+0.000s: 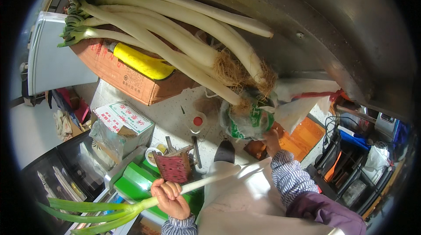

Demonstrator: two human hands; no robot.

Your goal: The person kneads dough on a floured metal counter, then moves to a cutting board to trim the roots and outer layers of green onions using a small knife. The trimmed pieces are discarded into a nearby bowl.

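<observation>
My left hand (172, 199) is closed around a long green onion (199, 183), just where its white stalk turns into green leaves. The leaves point to the lower left, and the stalk's white end lies over the pale apron (245, 193). At the right edge of a clear and green plastic bag (248, 121) is my right hand (272, 141). Its fingers are too hidden to show whether they grip the bag. Ahead, several more long green onions (175, 38) lie with their bushy roots (230, 70) hanging toward the bag.
Under the onions stands a brown cardboard box (127, 75) with a yellow-handled tool (142, 61). At left are a white carton (125, 121) and a green container (136, 180). A small stool (174, 167) stands near my left hand; a black rack (351, 178) is at right.
</observation>
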